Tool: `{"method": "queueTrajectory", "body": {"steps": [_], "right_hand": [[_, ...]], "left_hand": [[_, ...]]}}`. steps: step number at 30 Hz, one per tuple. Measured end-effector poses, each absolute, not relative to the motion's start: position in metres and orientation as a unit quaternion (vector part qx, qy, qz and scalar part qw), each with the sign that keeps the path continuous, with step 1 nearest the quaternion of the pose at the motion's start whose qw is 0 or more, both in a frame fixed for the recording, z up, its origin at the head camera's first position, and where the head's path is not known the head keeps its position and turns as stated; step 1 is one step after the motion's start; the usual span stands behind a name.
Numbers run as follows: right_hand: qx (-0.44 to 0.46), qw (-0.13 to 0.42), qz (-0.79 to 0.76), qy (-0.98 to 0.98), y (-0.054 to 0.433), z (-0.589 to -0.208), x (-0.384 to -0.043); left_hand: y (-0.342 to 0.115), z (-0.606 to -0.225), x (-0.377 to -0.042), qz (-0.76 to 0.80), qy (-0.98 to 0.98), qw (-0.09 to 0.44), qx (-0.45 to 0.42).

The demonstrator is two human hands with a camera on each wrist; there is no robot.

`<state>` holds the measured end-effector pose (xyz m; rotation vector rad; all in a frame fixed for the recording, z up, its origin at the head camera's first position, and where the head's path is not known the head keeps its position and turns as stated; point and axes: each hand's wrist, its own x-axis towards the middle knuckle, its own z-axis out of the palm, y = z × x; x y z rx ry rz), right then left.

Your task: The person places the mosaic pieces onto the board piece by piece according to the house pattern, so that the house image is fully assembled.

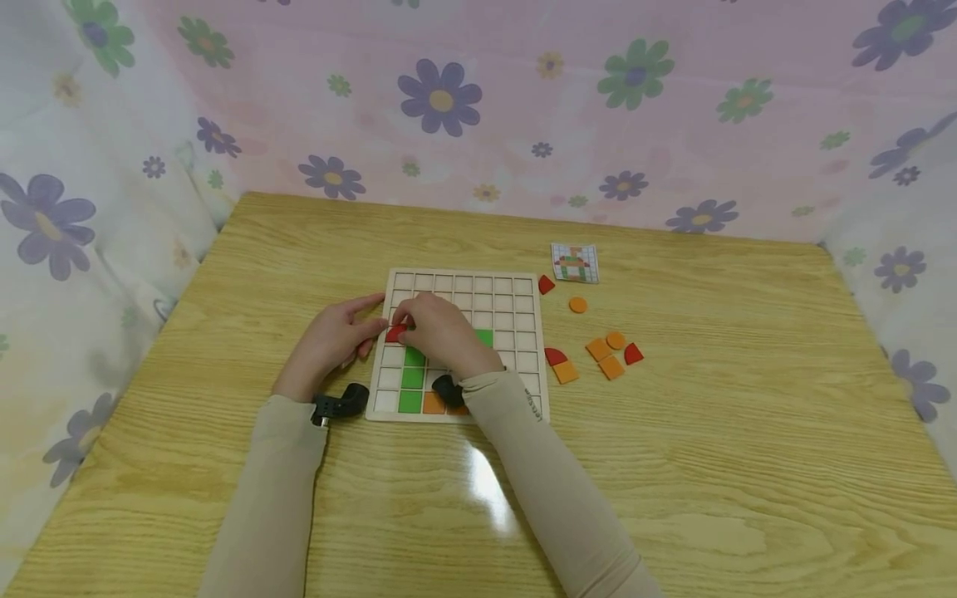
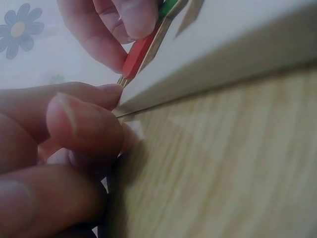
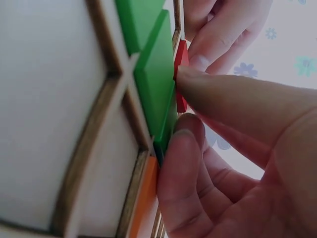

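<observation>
A pale wooden grid board point(image 1: 543, 374) lies on the table. At its left edge my right hand point(image 1: 441, 332) pinches a red quarter-circle tile point(image 1: 394, 334) over a cell; in the right wrist view the thumb point(image 3: 198, 89) bears on the red tile. My left hand point(image 1: 329, 342) touches the board's left side with its fingertips, fingers relaxed and holding nothing. Green tiles point(image 1: 412, 377) stand in a column beside the red one, an orange square point(image 1: 434, 404) in the bottom row. The right hand and forearm hide the middle of the board.
Right of the board lie loose red quarter-circles point(image 1: 547, 285), orange squares point(image 1: 566, 371) and orange discs point(image 1: 578, 305). A small pattern card point(image 1: 575, 262) sits behind them. Flowered cloth point(image 1: 516, 108) walls the table's back and sides. A black wrist mount point(image 1: 342, 403) juts from the left sleeve.
</observation>
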<state>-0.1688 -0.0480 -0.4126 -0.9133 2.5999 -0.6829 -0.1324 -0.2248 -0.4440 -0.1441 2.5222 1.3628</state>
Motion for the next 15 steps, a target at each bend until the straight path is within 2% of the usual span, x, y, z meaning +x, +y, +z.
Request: {"method": "queueTrajectory", "body": {"steps": [15], "right_hand": [[-0.325,0.153,-0.25,0.899,-0.0429,-0.4106,-0.1681]], "left_hand": [[-0.2238,-0.442,-0.1322,0.466,0.873,0.134,-0.056]]}}
